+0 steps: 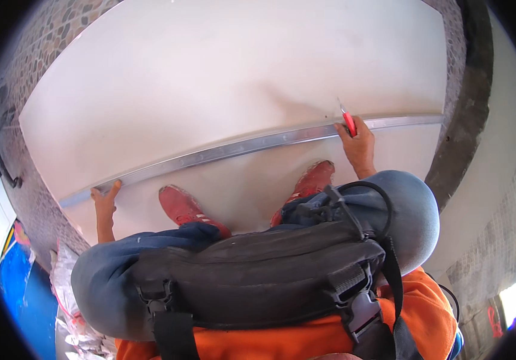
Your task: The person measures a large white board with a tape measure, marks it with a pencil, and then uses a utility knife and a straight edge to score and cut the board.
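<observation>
A long silvery metal channel (234,149) lies across a large pale board (228,66) in front of my feet. At its left end my left hand (106,206) rests against the near edge, thumb and finger spread apart. My right hand (361,146) is closed on a red-handled utility knife (348,122) near the right part of the channel. The knife's thin blade points up and away from me, over the board beyond the channel. The fingers of my right hand are partly hidden behind the handle.
My red shoes (181,206) stand on the board, close to the channel. A black waist bag (258,282) lies across my lap. Pebble-patterned tiles (69,27) border the board at the upper left. A dark strip (462,138) runs along the right; crumpled plastic (69,282) lies at lower left.
</observation>
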The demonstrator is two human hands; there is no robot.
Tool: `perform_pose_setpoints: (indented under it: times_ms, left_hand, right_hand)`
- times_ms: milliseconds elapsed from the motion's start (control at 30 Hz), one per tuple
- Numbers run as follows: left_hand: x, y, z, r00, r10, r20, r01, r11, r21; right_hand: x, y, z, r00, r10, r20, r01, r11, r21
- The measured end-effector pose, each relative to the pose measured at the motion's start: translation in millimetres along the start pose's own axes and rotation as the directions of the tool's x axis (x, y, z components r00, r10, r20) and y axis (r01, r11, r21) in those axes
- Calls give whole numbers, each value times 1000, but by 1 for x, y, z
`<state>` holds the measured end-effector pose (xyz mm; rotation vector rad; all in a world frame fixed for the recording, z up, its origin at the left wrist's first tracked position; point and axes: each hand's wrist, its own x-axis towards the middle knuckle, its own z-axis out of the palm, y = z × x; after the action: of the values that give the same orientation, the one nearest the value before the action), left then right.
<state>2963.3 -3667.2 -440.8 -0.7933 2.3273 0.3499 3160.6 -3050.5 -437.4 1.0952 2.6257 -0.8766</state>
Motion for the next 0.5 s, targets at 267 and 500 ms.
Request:
perform_pose_setpoints:
  times_ms: [267, 500]
  left_hand:
    - [29, -70, -8, 985, 169, -25, -170, 984, -58]
    - [-14, -14, 10, 993, 68, -99, -67, 998, 6]
  right_hand:
    - [6, -3, 19, 954, -273, 124, 282, 957, -64]
    - [-1, 33, -4, 982, -138, 127, 155, 978, -138]
